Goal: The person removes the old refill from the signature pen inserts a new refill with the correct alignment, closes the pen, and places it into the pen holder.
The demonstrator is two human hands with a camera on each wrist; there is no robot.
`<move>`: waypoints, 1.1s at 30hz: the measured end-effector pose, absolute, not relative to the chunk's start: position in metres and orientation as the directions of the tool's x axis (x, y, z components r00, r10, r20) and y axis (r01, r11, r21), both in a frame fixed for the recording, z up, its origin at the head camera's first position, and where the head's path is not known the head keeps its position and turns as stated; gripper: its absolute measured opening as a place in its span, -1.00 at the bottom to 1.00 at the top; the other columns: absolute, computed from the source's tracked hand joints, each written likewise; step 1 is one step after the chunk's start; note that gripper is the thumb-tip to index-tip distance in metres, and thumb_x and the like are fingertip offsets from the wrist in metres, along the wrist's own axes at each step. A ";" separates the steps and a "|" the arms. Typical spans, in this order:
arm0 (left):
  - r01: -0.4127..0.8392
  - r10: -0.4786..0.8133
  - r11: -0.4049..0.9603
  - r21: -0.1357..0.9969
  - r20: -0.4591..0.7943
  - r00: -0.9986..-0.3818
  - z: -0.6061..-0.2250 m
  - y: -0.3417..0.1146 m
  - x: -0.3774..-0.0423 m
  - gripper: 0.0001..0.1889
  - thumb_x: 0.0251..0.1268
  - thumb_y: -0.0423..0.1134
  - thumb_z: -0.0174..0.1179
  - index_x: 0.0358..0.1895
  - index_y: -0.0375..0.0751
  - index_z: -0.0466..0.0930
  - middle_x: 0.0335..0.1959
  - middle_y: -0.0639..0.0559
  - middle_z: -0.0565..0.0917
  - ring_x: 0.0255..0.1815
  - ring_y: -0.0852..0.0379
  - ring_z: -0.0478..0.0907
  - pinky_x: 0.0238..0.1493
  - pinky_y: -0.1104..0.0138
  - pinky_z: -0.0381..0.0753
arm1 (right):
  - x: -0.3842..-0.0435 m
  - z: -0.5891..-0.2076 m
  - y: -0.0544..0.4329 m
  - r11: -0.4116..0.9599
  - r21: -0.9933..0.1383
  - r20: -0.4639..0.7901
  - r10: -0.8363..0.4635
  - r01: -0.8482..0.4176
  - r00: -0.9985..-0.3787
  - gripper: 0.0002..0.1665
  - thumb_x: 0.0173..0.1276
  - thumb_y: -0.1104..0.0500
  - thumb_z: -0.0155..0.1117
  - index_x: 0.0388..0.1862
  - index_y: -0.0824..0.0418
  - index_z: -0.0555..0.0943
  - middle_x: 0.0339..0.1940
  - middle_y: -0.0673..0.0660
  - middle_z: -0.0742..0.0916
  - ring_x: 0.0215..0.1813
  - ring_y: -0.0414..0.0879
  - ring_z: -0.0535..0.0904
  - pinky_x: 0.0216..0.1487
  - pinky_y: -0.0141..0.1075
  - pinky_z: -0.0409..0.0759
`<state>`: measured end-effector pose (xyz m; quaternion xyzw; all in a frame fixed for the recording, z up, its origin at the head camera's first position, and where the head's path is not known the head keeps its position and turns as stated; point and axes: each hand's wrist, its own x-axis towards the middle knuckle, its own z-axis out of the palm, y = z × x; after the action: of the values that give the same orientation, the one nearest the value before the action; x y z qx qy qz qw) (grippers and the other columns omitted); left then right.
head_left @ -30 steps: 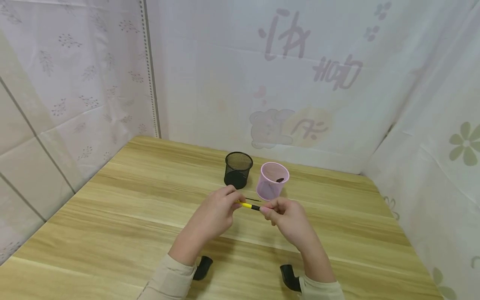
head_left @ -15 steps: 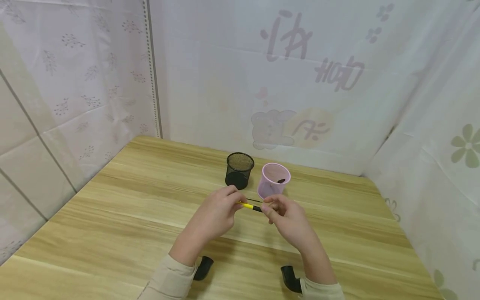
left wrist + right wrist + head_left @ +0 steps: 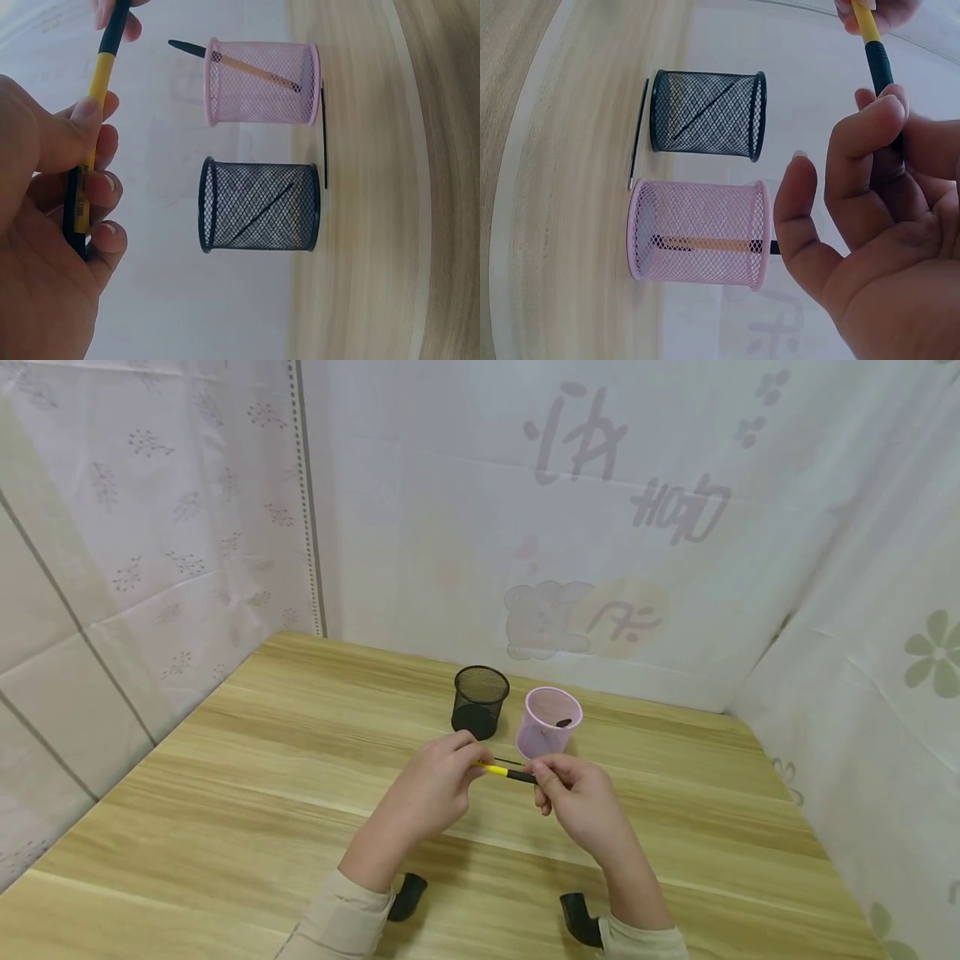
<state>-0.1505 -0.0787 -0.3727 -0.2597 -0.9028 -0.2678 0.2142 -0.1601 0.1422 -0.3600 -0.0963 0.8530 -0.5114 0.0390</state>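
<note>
A yellow pen (image 3: 495, 770) with black ends is held between my two hands, above the table. My left hand (image 3: 437, 785) grips its yellow barrel, thumb on top and fingers curled round it, as the left wrist view shows. At the pen's other end, my right hand (image 3: 583, 806) pinches the black section (image 3: 878, 66) between thumb and index finger; the tip is hidden by these fingers. Just beyond the hands a thin black rod, like a pen refill (image 3: 325, 139), lies on the table.
Behind the hands stand a black mesh cup (image 3: 476, 718) with a thin dark stick in it, and a pink mesh cup (image 3: 540, 742) holding a yellow-and-black pen (image 3: 259, 73). Patterned curtains (image 3: 420, 527) border the wooden table (image 3: 262, 810). Black curved pieces (image 3: 579, 920) sit at both wrists.
My right fingers lifted slightly, then closed again on the pen's black end, a little farther right, so more of the black section shows. The left hand keeps its grip.
</note>
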 end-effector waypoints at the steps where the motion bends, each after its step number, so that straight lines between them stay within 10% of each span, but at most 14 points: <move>1: 0.584 0.352 0.721 0.373 0.529 -0.772 -0.373 -0.079 -0.151 -0.91 0.48 -0.37 0.33 -0.09 -0.14 0.77 -0.20 0.12 0.70 -0.28 0.20 0.59 -0.15 0.31 0.69 | -0.161 -0.360 0.142 0.465 -0.877 0.031 -0.200 -0.122 -0.979 -0.75 0.68 0.18 0.17 0.00 0.31 0.72 -0.53 0.07 0.63 -0.44 -0.13 0.57 -0.36 -0.37 0.54; 16: 0.536 0.327 0.762 0.362 0.500 -0.802 -0.376 -0.079 -0.148 -0.81 0.51 -0.01 0.34 -0.01 0.01 0.76 -0.18 0.17 0.72 -0.17 0.17 0.67 -0.08 0.15 0.56 | -0.157 -0.353 0.149 0.493 -0.864 0.052 -0.114 -0.102 -0.992 -0.79 0.63 0.14 0.24 -0.06 0.27 0.70 -0.44 0.05 0.62 -0.35 -0.12 0.52 -0.34 -0.34 0.45; 33: 0.542 0.324 0.765 0.347 0.519 -0.791 -0.375 -0.079 -0.149 -0.86 0.53 -0.03 0.33 -0.17 0.04 0.76 -0.35 0.25 0.67 -0.33 0.25 0.60 -0.13 0.17 0.63 | -0.159 -0.349 0.147 0.466 -0.880 0.049 -0.112 -0.095 -0.993 -0.71 0.65 0.09 0.25 -0.19 0.31 0.67 -0.48 0.07 0.66 -0.42 -0.13 0.55 -0.40 -0.37 0.44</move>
<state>-0.1487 -0.0792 -0.3751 -0.2371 -0.9133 -0.2473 0.2200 -0.1586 0.1474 -0.3495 -0.0605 0.8560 -0.5134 0.0079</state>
